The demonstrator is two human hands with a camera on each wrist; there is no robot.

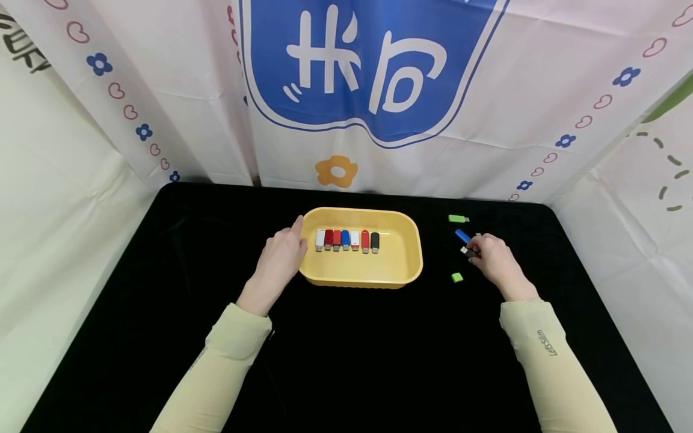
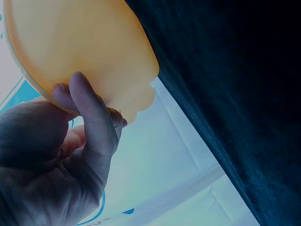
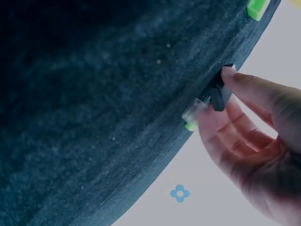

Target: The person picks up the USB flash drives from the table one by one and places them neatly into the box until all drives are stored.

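My left hand (image 1: 278,252) grips the left rim of a yellow plastic tub (image 1: 360,275), with fingers against its outer wall in the left wrist view. Inside the tub, several USB sticks stand in a row, among them a blue stick (image 1: 345,239) and a black stick (image 1: 375,242) at the right end. To the right of the tub, my right hand (image 1: 495,258) pinches another black USB stick (image 3: 220,92) between thumb and fingers, close over the black cloth. A blue USB stick (image 1: 462,235) lies just beyond those fingertips. Beside them, a clear piece (image 3: 194,112) shows in the right wrist view.
A green USB stick (image 1: 458,219) lies on the black-covered table (image 1: 346,361) behind the right hand. Nearer the front is a small green piece (image 1: 457,277). A printed white curtain (image 1: 287,156) closes off the back, and white cloth walls stand at both sides.
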